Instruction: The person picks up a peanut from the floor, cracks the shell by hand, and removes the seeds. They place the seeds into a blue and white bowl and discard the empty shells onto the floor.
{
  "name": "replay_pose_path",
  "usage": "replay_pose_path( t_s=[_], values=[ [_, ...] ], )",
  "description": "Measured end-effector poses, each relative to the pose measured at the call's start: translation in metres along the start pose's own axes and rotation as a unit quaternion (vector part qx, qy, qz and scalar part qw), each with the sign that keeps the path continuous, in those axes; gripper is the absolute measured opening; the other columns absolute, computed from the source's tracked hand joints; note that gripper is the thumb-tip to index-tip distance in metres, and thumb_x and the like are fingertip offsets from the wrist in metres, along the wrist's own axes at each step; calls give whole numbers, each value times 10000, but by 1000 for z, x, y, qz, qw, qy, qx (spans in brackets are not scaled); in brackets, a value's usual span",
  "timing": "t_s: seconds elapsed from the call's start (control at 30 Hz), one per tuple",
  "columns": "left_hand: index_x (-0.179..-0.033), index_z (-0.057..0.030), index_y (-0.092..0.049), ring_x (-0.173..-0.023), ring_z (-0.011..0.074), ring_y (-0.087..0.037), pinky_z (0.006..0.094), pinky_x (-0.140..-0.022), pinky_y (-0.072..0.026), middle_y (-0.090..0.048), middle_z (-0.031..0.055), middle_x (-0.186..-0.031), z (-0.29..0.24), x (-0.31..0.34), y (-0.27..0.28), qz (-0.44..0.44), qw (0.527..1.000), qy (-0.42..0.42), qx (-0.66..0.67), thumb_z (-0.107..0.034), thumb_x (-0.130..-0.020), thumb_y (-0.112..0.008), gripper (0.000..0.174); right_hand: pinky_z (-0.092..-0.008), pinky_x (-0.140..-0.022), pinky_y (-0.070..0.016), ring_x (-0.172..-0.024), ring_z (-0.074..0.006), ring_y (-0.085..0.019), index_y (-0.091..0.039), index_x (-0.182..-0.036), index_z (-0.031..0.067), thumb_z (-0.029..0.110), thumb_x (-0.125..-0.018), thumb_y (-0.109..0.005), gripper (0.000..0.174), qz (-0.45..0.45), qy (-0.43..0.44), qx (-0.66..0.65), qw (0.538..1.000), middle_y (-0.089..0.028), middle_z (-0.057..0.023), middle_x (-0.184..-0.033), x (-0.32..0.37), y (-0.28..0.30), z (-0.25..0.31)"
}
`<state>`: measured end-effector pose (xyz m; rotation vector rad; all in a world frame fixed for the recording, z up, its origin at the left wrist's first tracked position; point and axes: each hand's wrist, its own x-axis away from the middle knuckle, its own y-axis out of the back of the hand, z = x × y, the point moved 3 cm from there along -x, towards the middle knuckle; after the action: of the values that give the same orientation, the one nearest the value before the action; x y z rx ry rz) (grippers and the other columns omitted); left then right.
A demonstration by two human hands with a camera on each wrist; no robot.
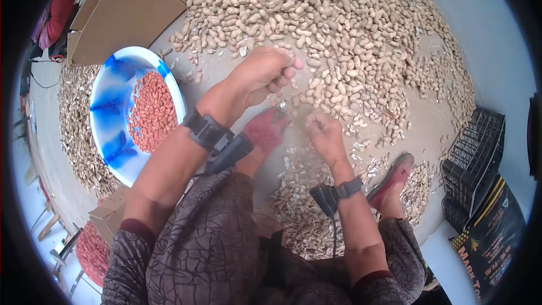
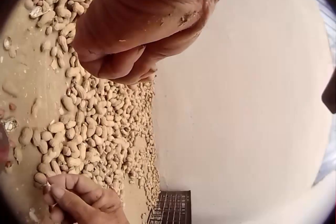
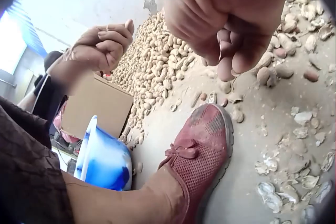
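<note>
My left hand [image 1: 268,73] is raised over the near edge of a large heap of unshelled peanuts [image 2: 100,129]. Its fingers curl in toward the palm, and the inside of the palm is hidden. Lower and to the right, my right hand [image 1: 326,135] pinches thumb against fingertips above the floor. A small pale peanut piece [image 2: 48,186] shows at those fingertips in the left wrist view. Broken peanut shells [image 1: 307,203] lie below the right hand, between the feet. The two hands are apart.
A blue-and-white basin [image 1: 107,107] holding red peanut kernels [image 1: 151,113] stands at the left, near a cardboard box [image 1: 127,14]. Red shoes [image 3: 202,155] are on the floor below the hands. Black crates [image 1: 473,149] and a dark printed sack [image 1: 494,237] stand at right.
</note>
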<state>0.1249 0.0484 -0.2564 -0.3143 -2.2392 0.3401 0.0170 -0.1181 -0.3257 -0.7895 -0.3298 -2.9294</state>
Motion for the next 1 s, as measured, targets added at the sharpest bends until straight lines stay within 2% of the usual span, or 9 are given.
replay_pose_path(
  t_s=[0.07,0.17,0.23,0.33,0.37,0.43,0.63,0.83,1.0],
  values=[
    [-885,-5,-538,-446,33,-321,177,-371,-221,-448,-32,-587,5,3,7,-5,999,6,48,-124,-867,-440,154,-231,-490,-413,-520,-59,-481,-579,-763,19,7,-747,-537,46,-7,27,38,999,-528,-14,-583,-10,-7,-4],
    [-891,2,-529,-455,32,-318,174,-374,-219,-442,-31,-595,10,9,15,-20,994,8,106,-127,-870,-444,157,-276,-517,-426,-523,-143,-543,-582,-771,40,14,-723,-551,63,-3,96,107,990,-559,-94,-600,-18,-18,8],
    [-892,3,-528,-459,32,-321,171,-376,-220,-446,-30,-602,10,12,21,-35,993,7,112,-132,-871,-447,159,-325,-538,-437,-578,-266,-576,-591,-771,61,24,-711,-561,76,-29,127,176,976,-573,-153,-643,-24,-25,9],
    [-907,4,-523,-470,31,-325,166,-382,-229,-446,-32,-607,8,16,28,-38,992,-5,124,-135,-871,-446,163,-369,-560,-447,-634,-329,-570,-601,-767,79,79,-720,-574,54,-14,91,193,977,-582,-161,-673,-35,-32,8],
    [-910,2,-521,-475,31,-327,165,-385,-233,-445,-33,-610,7,18,30,-53,989,-10,140,-137,-870,-446,163,-369,-560,-447,-634,-329,-570,-601,-767,79,79,-720,-574,54,-10,90,193,977,-582,-161,-673,-38,-35,11],
    [-914,0,-519,-480,31,-328,163,-388,-237,-445,-34,-613,6,19,35,-69,985,-17,157,-139,-870,-446,163,-397,-564,-450,-629,-334,-573,-606,-754,83,101,-707,-571,61,-32,214,246,945,-582,-158,-666,-40,-48,32],
    [-915,-3,-507,-486,29,-322,161,-393,-242,-430,-37,-617,9,21,41,-72,982,-8,175,-137,-868,-446,155,-418,-558,-448,-628,-330,-584,-597,-686,36,33,-618,-544,86,20,226,461,858,-579,-158,-635,-59,-76,33],
    [-916,-6,-505,-485,28,-313,157,-394,-239,-419,-40,-615,10,21,39,-69,984,-11,167,-146,-873,-443,159,-408,-530,-435,-603,-310,-575,-547,-604,57,57,-604,-538,9,-11,226,471,852,-569,-145,-608,-72,-84,20],
    [-917,-3,-506,-486,27,-310,152,-393,-235,-417,-40,-619,12,19,36,-75,986,2,150,-141,-877,-438,159,-399,-554,-447,-627,-312,-588,-590,-665,44,23,-594,-545,87,-12,212,465,859,-582,-152,-642,-68,-78,29]
  ],
)
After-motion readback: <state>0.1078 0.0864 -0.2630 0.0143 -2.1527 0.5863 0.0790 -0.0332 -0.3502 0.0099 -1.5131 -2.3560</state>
